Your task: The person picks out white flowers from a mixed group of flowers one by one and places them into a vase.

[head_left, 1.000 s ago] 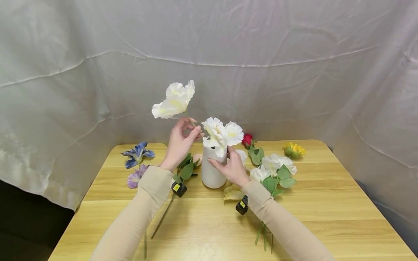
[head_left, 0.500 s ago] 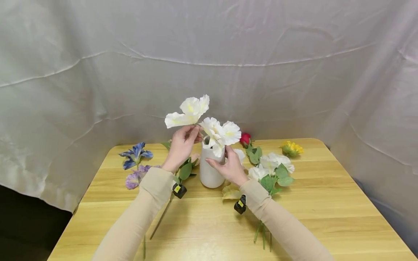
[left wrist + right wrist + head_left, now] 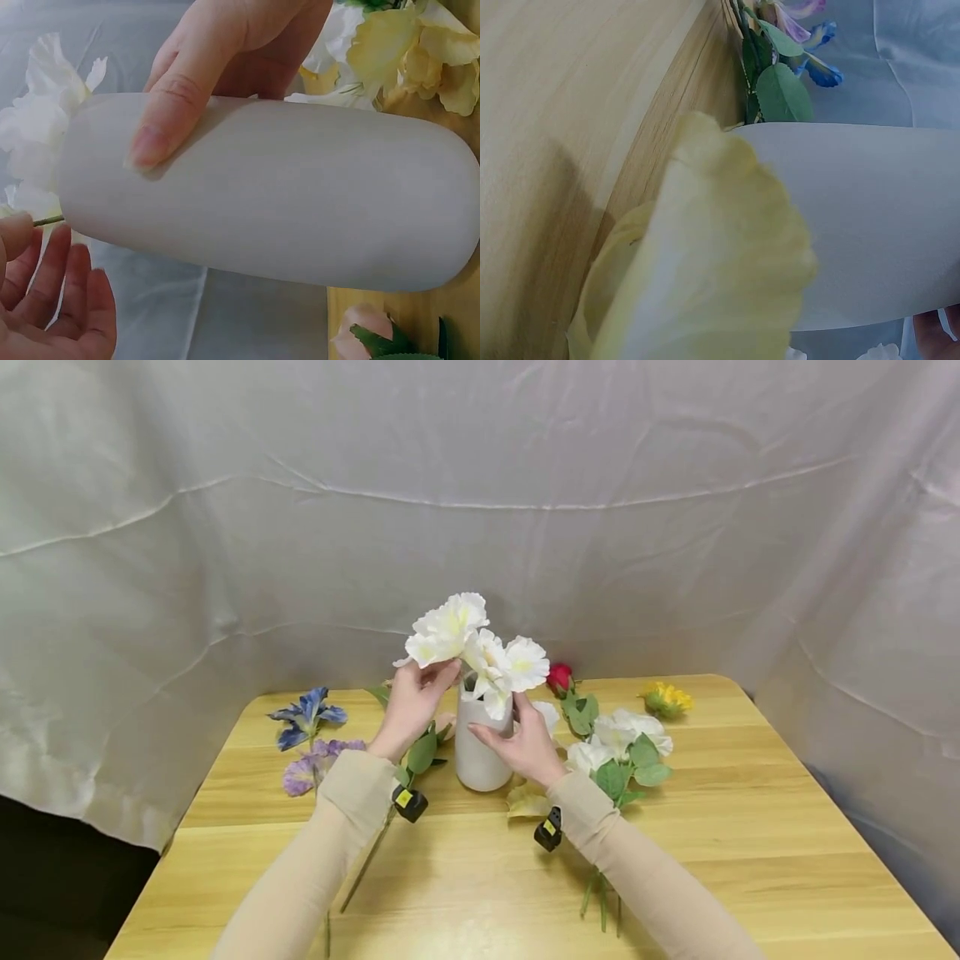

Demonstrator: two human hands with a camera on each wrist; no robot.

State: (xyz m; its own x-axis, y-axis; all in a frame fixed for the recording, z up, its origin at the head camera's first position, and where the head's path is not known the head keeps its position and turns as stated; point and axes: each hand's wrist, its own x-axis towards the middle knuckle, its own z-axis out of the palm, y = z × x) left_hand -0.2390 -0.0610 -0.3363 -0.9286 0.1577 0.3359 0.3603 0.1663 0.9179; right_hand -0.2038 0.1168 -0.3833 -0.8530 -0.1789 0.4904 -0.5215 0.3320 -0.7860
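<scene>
A white vase (image 3: 480, 760) stands upright on the table, and my right hand (image 3: 528, 742) grips its right side near the top. In the left wrist view the thumb of that right hand (image 3: 217, 64) lies along the vase wall. My left hand (image 3: 412, 706) pinches the thin stem of a white flower (image 3: 448, 628) at the left of the vase mouth. The stem (image 3: 49, 220) reaches the rim in the left wrist view; its lower end is hidden. Another white flower (image 3: 508, 665) leans over the rim from inside the vase.
Left lie a blue flower (image 3: 307, 717), a purple flower (image 3: 303, 774) and a leafy pink rose (image 3: 363, 330). To the right are a red rose (image 3: 559, 678), a yellow flower (image 3: 666, 699) and leafy white flowers (image 3: 626, 732). A pale yellow flower (image 3: 712, 247) lies close by the right wrist.
My left hand has brought the white flower down and to the right, and its bloom now sits beside the one in the vase. The right hand keeps its grip on the vase.
</scene>
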